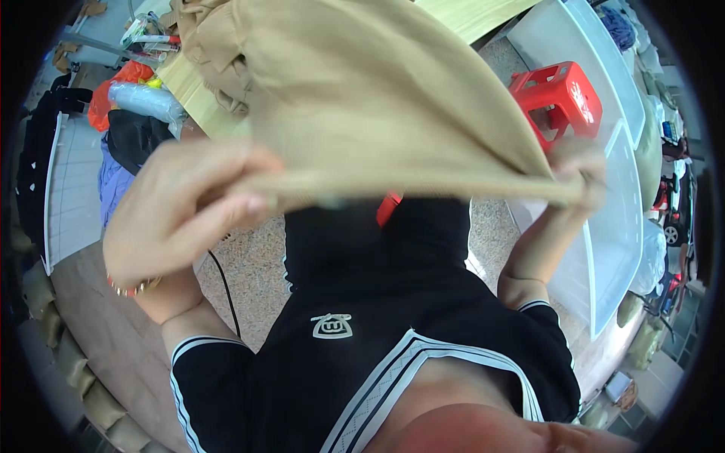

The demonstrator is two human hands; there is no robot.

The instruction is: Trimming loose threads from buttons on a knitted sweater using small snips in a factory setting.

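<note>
A tan knit garment (377, 98) hangs stretched across the space before me, its ribbed edge running nearly level from hand to hand. My left hand (181, 204) pinches one end of this edge between thumb and fingers, somewhat blurred. At the opposite end, my right hand (580, 175) is closed round the edge, smeared by motion. Bunched folds of tan knit (215, 49) lie at the far left on a pale wooden table (192, 98); whether they belong to the same piece I cannot tell.
A red plastic stool (578, 102) stands at the right, beside large translucent bins (615, 226). Left of the table are an orange-red bag (102, 106), a clear plastic bundle (147, 100) and a black item (136, 140). A dark cable (220, 279) runs along the speckled floor.
</note>
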